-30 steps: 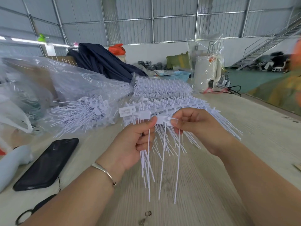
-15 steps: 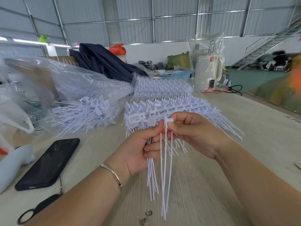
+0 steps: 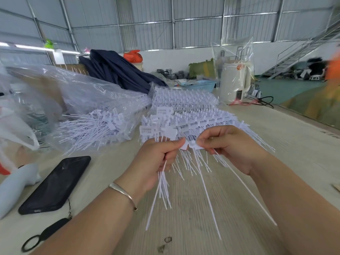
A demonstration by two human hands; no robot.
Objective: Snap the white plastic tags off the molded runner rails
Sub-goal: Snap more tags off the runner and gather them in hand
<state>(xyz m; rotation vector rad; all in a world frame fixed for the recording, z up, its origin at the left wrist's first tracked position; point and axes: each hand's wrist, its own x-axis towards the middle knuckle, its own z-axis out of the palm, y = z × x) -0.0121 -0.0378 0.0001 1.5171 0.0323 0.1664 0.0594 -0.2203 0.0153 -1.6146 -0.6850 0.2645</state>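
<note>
No text can be read anywhere. Faint printed lines are seen on the flat heads of the white tags (image 3: 148, 130) held above the table (image 3: 294, 144), just beyond the left hand (image 3: 156, 162), but they are too blurred to be made out.

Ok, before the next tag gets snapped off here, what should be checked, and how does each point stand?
1. Left hand grips the bundle of freed tags: ok.
2. Right hand pinches the next tag: ok.
3. Tag fully broken from its rail: cannot tell.
4. Stack of rails within reach behind the hands: ok.
5. Phone lies clear of the dangling tails: ok.
</note>
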